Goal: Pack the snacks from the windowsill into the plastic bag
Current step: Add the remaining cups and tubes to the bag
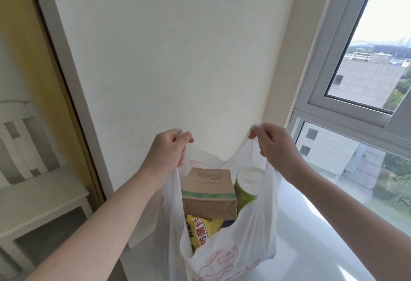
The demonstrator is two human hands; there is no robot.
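Two bare forearms reach up from the bottom corners of the frame and meet the plastic bag [244, 236], which hangs in the lower middle with its mouth pulled wide. On the left side the left hand [170, 147] is curled round one handle, thumb and forefinger pinching the white strip at the top. On the right side the right hand [275, 145] pinches the other handle between thumb and fingertips. The bag is thin and white with red print on its near side; its bottom runs out of the frame, so whether it rests on anything cannot be told. Inside it a brown paper carton [209, 194] lies tilted on top, a green tube [245, 189] with a white lid stands just beside it to the right, and a yellow packet [200, 229] sits below the carton. A white windowsill [311, 247] stretches along the lower right under the window [367, 58]. A plain wall [166, 58] fills the centre, and a white table [40, 203] stands at lower left
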